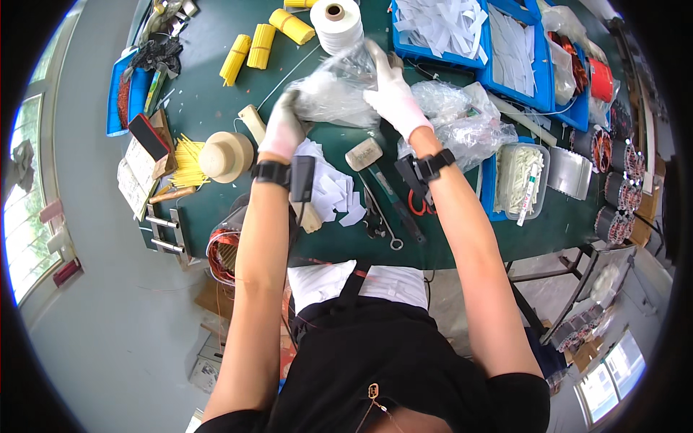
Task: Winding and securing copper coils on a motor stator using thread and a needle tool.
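Left hand: gloved, curled beside the left edge of the clear bag; I cannot tell whether it grips.
Right hand: gloved, thumb and fingers well spread, seeming to touch the bag's right edge.
Bag handling: it looks under way, not finished; the bag is on the near side of the white spool.
Yellow bundles: left of the spool.
Blue bins: right of the spool.
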`<state>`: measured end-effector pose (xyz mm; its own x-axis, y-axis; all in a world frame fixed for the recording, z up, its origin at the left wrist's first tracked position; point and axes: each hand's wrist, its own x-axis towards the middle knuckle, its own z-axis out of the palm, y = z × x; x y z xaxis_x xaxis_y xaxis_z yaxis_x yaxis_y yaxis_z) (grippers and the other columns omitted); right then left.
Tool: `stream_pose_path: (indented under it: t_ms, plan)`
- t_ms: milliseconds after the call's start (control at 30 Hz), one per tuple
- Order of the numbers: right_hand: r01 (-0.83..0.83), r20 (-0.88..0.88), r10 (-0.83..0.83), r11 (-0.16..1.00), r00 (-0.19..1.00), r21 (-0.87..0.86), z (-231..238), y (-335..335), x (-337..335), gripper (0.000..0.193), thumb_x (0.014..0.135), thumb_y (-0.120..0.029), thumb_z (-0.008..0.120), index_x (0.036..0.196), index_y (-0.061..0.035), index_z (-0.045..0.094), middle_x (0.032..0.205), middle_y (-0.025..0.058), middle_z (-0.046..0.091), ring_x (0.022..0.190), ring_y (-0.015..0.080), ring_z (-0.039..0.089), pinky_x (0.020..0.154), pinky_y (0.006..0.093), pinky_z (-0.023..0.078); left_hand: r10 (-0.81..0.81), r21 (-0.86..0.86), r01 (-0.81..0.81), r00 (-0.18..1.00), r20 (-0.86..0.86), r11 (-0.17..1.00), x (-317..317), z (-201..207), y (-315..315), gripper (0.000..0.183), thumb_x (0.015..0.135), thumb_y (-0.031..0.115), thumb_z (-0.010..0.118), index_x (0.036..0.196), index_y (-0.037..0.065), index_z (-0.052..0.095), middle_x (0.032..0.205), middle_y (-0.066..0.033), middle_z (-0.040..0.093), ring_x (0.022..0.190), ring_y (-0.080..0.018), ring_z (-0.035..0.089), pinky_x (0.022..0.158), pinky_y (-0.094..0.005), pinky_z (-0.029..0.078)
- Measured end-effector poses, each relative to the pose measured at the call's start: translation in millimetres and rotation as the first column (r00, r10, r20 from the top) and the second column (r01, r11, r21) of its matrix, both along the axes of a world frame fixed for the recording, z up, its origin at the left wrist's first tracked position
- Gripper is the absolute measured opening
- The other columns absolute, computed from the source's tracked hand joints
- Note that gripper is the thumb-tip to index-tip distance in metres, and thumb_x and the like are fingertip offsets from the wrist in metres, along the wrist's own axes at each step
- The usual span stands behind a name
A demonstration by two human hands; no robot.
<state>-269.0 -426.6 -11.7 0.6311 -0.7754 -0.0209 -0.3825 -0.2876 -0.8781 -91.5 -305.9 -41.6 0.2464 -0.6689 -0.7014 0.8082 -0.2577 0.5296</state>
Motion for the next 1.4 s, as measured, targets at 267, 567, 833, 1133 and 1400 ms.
stream_pose_path:
  t_ms: [267, 567, 833, 1133, 1400]
  plan:
    - [0.089, 0.123, -0.048, 0.934, 0.991, -0.346, -6, 25, 3, 0.036, 0.067, -0.004, 0.063, 0.101, -0.0146, 0.057, 0.1, 0.0134, 0.057, 0.094, 0.0307, 0.056, 0.079, 0.0399, 0.046, 0.048, 0.019, 0.115, -0.552, 0.833, 0.993, -14, 25, -16, 0.035, 0.065, 0.01, 0.065, 0.098, 0.005, 0.054, 0.101, -0.0161, 0.054, 0.099, -0.0366, 0.05, 0.094, -0.043, 0.036]
    - [-0.409, -0.693, 0.15, 0.885, 0.705, -0.224, -15, 14, 6, 0.044, 0.08, -0.028, 0.06, 0.12, -0.0148, 0.049, 0.093, 0.0107, 0.062, 0.084, 0.0279, 0.063, 0.069, 0.0398, 0.051, -0.34, 0.604, 0.303, -0.606, 0.719, 0.737, -14, -8, -14, 0.041, 0.07, 0.011, 0.064, 0.111, 0.018, 0.058, 0.101, -0.0099, 0.059, 0.107, -0.0322, 0.052, 0.095, -0.037, 0.04]
    - [-0.368, -0.806, 0.087, 0.915, 0.585, -0.168, -21, 9, 13, 0.074, 0.07, -0.042, 0.071, 0.131, -0.0122, 0.041, 0.1, 0.01, 0.062, 0.093, 0.0273, 0.062, 0.077, 0.0367, 0.05, -0.071, 0.574, 0.481, -0.722, 0.688, 0.662, 3, 8, -41, 0.034, 0.069, 0.013, 0.063, 0.103, 0.014, 0.06, 0.103, -0.0075, 0.058, 0.102, -0.0238, 0.053, 0.096, -0.0369, 0.039]
    - [-0.236, -0.643, 0.15, 0.97, 0.751, -0.05, -23, 22, 10, 0.035, 0.085, -0.038, 0.05, 0.113, -0.0167, 0.053, 0.09, 0.0118, 0.065, 0.086, 0.0319, 0.062, 0.072, 0.0447, 0.049, -0.343, 0.319, 0.132, 0.464, 0.817, 0.938, -45, -16, -9, 0.066, 0.067, 0.028, 0.064, 0.13, 0.019, 0.047, 0.127, -0.0337, 0.037, 0.118, -0.0454, 0.04, 0.101, -0.0431, 0.034]
    - [-0.237, -0.539, 0.169, 0.97, 0.825, -0.059, -7, 32, -14, 0.039, 0.079, -0.042, 0.057, 0.097, -0.0078, 0.06, 0.087, 0.0182, 0.064, 0.084, 0.0343, 0.062, 0.074, 0.0437, 0.047, -0.178, 0.098, 0.239, 0.34, 0.923, 0.966, -56, 5, -9, 0.058, 0.07, -0.008, 0.039, 0.128, 0.001, 0.044, 0.125, -0.021, 0.05, 0.119, -0.0313, 0.047, 0.101, -0.0327, 0.035]
